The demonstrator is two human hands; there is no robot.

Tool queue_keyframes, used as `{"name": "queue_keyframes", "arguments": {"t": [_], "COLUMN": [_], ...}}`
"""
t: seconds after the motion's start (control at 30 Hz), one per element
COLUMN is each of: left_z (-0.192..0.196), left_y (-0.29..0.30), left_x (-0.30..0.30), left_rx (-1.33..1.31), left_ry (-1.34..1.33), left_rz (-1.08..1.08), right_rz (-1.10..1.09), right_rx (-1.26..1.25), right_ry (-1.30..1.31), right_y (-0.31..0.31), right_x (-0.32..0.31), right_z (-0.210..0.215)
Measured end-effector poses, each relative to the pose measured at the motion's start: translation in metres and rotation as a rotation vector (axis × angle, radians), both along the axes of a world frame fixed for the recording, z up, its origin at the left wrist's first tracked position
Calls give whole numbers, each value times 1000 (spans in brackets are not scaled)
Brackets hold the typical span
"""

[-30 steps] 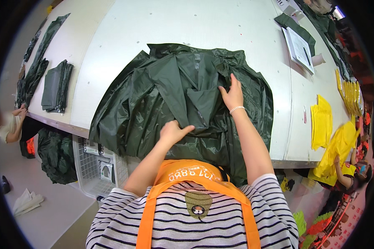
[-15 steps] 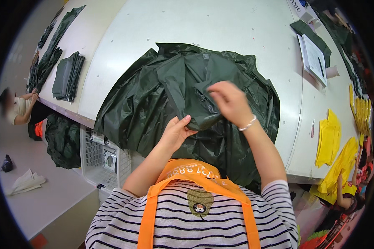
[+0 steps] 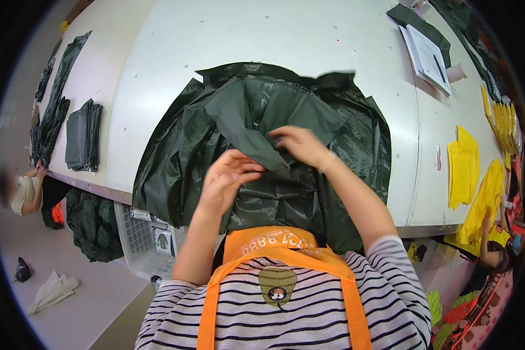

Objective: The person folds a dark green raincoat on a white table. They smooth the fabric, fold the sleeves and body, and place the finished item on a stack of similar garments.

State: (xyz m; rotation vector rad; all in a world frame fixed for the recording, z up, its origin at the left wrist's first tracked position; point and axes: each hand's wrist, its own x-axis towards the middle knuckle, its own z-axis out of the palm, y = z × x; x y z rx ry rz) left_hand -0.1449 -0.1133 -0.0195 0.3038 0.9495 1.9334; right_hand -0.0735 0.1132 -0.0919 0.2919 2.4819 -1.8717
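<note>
Dark green raincoat [image 3: 256, 146] is looking thin, floppy and slick, so I'm pinching it by the folded edge. Right hand [image 3: 300, 144] is gripping that flap, while left hand [image 3: 224, 181] is hovering half-open against it.

This looks like a garment workshop or packing room. A long white worktable [image 3: 262, 35] fills the view, with a large dark green, shiny raincoat-like garment [image 3: 262, 146] spread over its near edge. Further left lie a stack of folded dark green pieces [image 3: 83, 135] and more loose ones. Piles of flat yellow fabric or bags [image 3: 464, 166] sit at the right, beside a sheet of paperwork [image 3: 429, 55]. A white plastic crate [image 3: 146, 239] stands under the table, and another person [image 3: 23, 189] works at the left, though blurred.
</note>
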Motion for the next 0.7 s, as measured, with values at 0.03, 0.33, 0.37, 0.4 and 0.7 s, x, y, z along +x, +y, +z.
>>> {"name": "queue_keyframes", "arguments": {"t": [0.03,0.33,0.37,0.4,0.7], "left_z": [-17,-51,-52,-40,-46], "left_y": [-13,42,36,30,14], "left_x": [-11,-38,-49,-64,-46], "left_rx": [-193,-387,-502,-567,-388], "left_ry": [220,953,971,1108,1793], "left_rz": [108,353,429,472,459], "right_rz": [-200,-556,-657,-756,-740], "right_rx": [130,599,334,71,86], "right_ry": [94,331,197,51,-48], "right_y": [8,-19,-17,-15,45], "right_x": [22,77,75,79,68], "right_z": [13,-42,-28,-16,-6]}}
